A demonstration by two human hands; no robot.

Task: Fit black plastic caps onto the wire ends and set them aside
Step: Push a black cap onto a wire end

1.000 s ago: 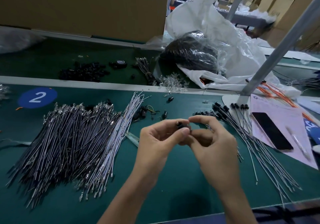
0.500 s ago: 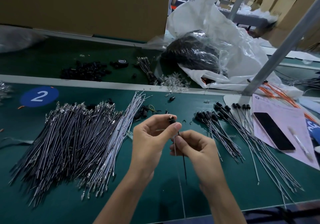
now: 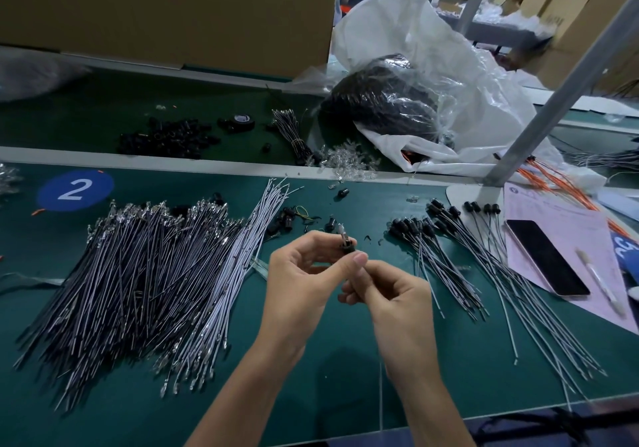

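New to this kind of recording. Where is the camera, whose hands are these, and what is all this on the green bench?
There is no machine: a person works bare-handed, and the one picture comes from a camera on their head, looking down at the green bench. The left hand pinches a black cap, with the tip of a wire poking out of its top; the right hand grips that wire just below. Left of the hands lies a pile of uncapped wires; to the right, wires with caps fitted. Behind the hands sit loose black caps. At the far right a phone and a pen lie on a sheet of paper.
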